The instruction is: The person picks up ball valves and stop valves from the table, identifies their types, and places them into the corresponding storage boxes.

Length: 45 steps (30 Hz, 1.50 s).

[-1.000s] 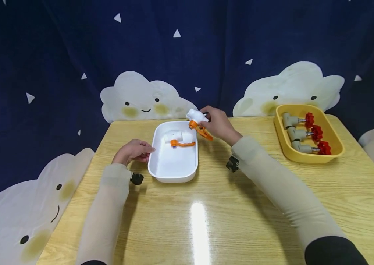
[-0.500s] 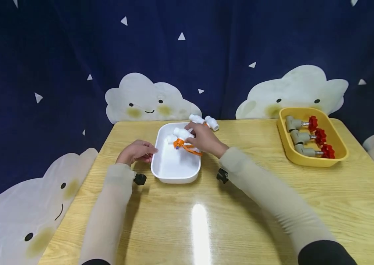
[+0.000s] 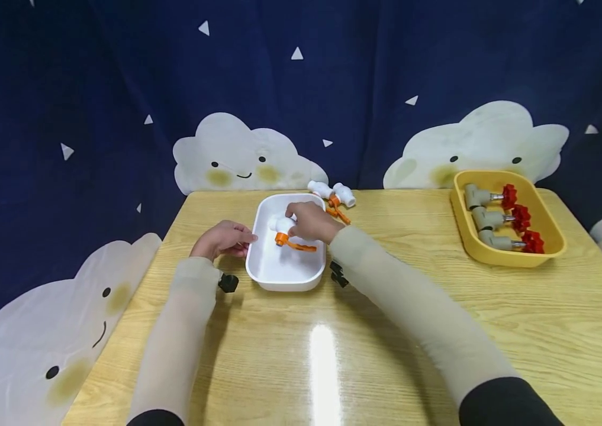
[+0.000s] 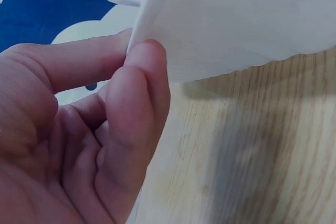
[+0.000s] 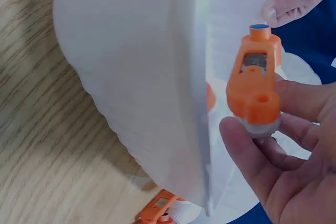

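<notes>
My left hand (image 3: 224, 238) pinches the left rim of a white tray (image 3: 286, 278); the left wrist view shows thumb and fingers at the tray wall (image 4: 226, 24). My right hand (image 3: 311, 220) holds a white ball valve (image 3: 282, 226) with an orange lever (image 3: 301, 246) over the tray's inside. In the right wrist view, the orange lever (image 5: 254, 77) points at the camera, with thumb and fingers round the valve. A bit of orange (image 5: 210, 97) shows past the tray rim; another valve lying inside is mostly hidden.
Two more white valves, one at left (image 3: 320, 189) and one at right (image 3: 344, 194), lie behind the tray with orange levers. A yellow tray (image 3: 508, 258) at the right holds three grey valves with red handwheels (image 3: 521, 218). A dark blue curtain (image 3: 279, 77) hangs behind the table.
My right hand has carried the valve leftward and down from the tray's back right corner to over its inside, uncovering the two valves behind. The left hand stays at the rim.
</notes>
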### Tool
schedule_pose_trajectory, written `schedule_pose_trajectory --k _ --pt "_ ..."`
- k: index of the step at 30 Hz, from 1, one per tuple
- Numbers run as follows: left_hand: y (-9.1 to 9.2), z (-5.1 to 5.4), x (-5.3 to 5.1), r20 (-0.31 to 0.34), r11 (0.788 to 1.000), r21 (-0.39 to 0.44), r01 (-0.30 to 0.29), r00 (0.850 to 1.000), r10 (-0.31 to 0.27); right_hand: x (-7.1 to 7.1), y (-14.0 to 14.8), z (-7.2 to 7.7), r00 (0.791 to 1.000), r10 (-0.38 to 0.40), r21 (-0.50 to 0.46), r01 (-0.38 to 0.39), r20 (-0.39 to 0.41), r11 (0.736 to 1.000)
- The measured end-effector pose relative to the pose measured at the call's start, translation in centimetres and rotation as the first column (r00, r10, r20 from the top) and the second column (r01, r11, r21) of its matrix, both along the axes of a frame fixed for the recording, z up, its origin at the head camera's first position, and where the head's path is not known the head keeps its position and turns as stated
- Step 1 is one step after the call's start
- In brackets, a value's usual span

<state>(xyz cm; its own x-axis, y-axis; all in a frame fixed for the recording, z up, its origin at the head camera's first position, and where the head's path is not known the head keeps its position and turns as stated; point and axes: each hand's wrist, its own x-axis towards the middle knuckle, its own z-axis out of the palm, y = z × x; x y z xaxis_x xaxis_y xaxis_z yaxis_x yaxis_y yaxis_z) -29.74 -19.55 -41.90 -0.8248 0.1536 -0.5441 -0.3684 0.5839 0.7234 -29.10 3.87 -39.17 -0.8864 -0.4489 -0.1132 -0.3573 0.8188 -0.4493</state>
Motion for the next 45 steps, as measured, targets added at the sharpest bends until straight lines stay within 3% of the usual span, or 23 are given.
schedule_pose_trajectory --k 9,16,25,35,45 --pt "0.4 -0.1 0.0 0.005 1.0 0.005 0.008 1.0 -0.008 -1.1 -0.1 -0.1 0.998 -0.032 0.066 0.029 0.048 0.997" --pt "1.0 -0.3 -0.1 0.004 1.0 0.009 0.025 1.0 -0.025 -1.3 0.0 -0.8 0.985 -0.11 0.113 0.095 0.135 0.989" --pt "0.7 -0.2 0.3 0.032 1.0 0.013 -0.008 0.999 0.008 -0.9 -0.9 -1.0 0.983 -0.091 0.122 0.072 0.159 0.99" --pt "0.1 0.2 0.3 0.02 1.0 -0.006 -0.017 1.0 0.017 -1.3 -1.6 -1.6 0.955 -0.158 0.15 0.122 0.252 0.981" --pt "0.2 0.1 0.0 0.005 0.999 -0.028 -0.037 0.999 0.037 -1.8 -1.4 -1.9 0.94 -0.16 0.15 0.119 0.302 0.982"
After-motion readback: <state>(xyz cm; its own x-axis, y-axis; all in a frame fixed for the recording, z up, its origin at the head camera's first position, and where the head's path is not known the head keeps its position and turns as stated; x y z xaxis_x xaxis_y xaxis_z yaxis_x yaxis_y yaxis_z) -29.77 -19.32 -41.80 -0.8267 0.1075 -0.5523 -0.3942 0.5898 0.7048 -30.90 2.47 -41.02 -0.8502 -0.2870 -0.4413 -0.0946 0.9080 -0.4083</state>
